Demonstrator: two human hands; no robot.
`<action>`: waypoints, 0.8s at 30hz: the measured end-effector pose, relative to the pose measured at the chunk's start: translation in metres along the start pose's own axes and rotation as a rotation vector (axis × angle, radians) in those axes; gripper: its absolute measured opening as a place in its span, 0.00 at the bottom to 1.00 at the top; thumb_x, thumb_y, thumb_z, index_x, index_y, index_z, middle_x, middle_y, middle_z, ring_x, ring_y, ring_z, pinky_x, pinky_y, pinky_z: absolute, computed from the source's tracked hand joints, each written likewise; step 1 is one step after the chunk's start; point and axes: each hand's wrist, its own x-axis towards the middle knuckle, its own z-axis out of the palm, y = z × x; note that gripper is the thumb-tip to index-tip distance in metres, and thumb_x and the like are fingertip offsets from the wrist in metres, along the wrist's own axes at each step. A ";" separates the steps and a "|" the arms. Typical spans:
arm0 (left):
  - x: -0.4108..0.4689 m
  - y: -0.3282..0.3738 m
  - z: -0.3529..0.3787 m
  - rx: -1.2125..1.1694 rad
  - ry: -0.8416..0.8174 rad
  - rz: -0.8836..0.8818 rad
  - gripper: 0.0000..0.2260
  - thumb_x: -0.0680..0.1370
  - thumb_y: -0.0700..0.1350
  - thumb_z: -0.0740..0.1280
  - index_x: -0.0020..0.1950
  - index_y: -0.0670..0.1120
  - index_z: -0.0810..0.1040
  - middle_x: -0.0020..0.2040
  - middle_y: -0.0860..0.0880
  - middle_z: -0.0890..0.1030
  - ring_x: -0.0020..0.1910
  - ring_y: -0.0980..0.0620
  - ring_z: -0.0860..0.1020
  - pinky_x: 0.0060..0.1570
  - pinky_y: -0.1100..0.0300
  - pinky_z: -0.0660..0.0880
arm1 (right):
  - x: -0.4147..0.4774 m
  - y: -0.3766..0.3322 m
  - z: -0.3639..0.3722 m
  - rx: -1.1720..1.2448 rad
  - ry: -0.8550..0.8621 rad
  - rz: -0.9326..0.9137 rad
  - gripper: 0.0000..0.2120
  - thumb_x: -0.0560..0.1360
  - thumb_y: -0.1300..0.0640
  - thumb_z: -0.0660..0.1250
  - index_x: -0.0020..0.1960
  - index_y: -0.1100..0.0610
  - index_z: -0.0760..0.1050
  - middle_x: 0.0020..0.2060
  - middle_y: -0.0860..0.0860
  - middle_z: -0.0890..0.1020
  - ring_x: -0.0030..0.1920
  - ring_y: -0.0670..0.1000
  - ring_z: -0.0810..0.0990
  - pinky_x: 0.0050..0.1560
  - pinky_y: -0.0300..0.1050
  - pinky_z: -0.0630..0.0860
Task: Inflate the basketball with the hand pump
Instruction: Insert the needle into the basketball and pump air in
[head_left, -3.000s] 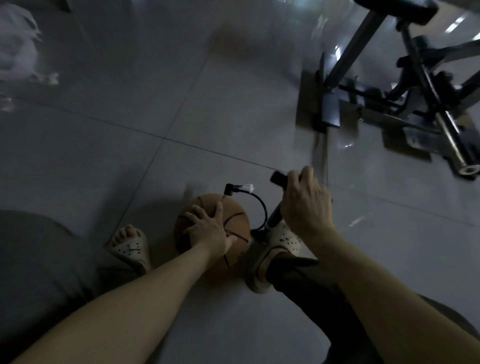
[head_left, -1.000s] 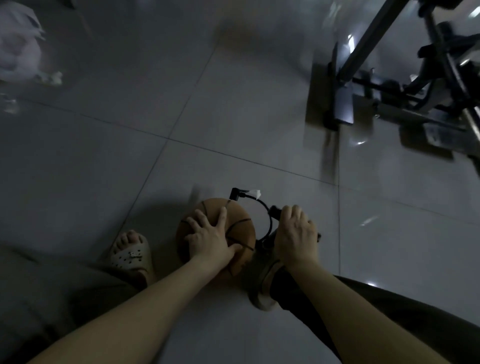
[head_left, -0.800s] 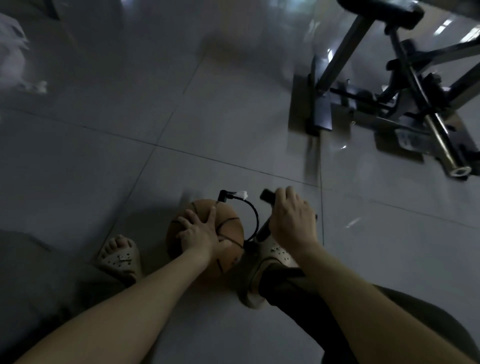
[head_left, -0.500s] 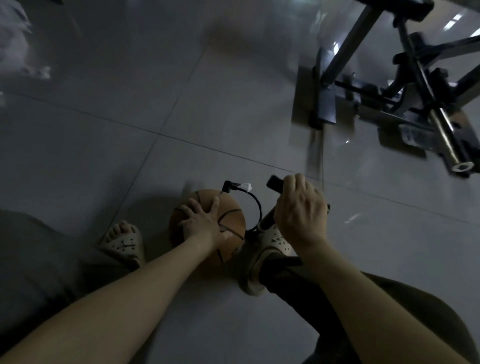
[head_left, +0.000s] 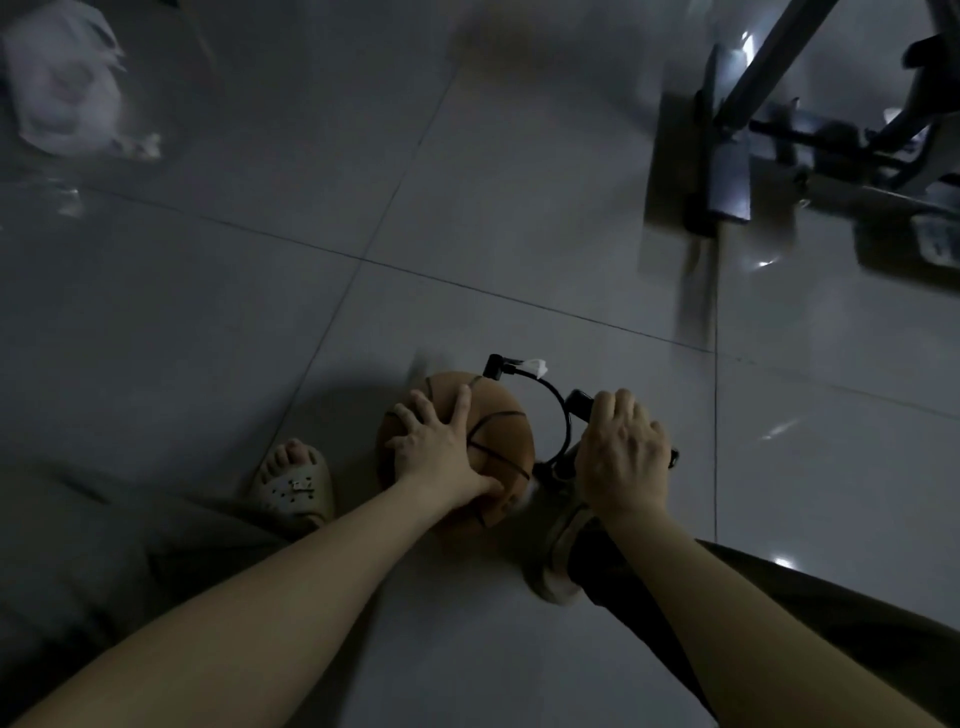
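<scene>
An orange basketball (head_left: 501, 439) lies on the grey tiled floor between my feet. My left hand (head_left: 439, 447) rests on top of it with fingers spread flat. A black hose (head_left: 558, 410) curves from the ball's far side, where a black nozzle (head_left: 496, 366) with a white tag sits, down to the hand pump. My right hand (head_left: 621, 454) grips the pump's black handle (head_left: 579, 402), pushed low near the pump's base. The pump's barrel is hidden under that hand. My right sandalled foot (head_left: 558, 561) stands at the pump's base.
My left sandalled foot (head_left: 296, 483) is left of the ball. A black metal exercise frame (head_left: 769, 130) stands at the upper right. A white plastic bag (head_left: 62, 88) lies at the upper left. Open floor tiles lie beyond the ball.
My right hand has pushed the pump handle down toward the base since half a second ago. My left hand stays on the ball.
</scene>
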 end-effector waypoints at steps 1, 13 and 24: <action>0.001 0.002 0.000 0.005 -0.003 -0.003 0.62 0.63 0.75 0.70 0.79 0.57 0.32 0.79 0.31 0.40 0.76 0.25 0.47 0.67 0.31 0.66 | 0.000 -0.001 0.002 0.004 -0.002 -0.001 0.02 0.76 0.59 0.57 0.49 0.56 0.66 0.39 0.53 0.70 0.35 0.52 0.67 0.34 0.47 0.65; -0.005 0.019 -0.010 0.101 -0.044 -0.015 0.61 0.65 0.75 0.69 0.80 0.54 0.33 0.77 0.28 0.42 0.75 0.23 0.49 0.62 0.30 0.70 | 0.035 0.019 -0.099 0.001 0.180 -0.112 0.03 0.75 0.61 0.63 0.48 0.56 0.69 0.40 0.52 0.71 0.32 0.51 0.67 0.32 0.46 0.62; -0.003 0.017 -0.005 0.076 -0.029 -0.028 0.61 0.64 0.75 0.70 0.80 0.55 0.32 0.78 0.30 0.40 0.76 0.24 0.47 0.64 0.31 0.69 | 0.007 0.002 -0.059 -0.029 0.090 -0.010 0.01 0.76 0.61 0.59 0.48 0.57 0.68 0.39 0.54 0.72 0.34 0.53 0.70 0.33 0.48 0.67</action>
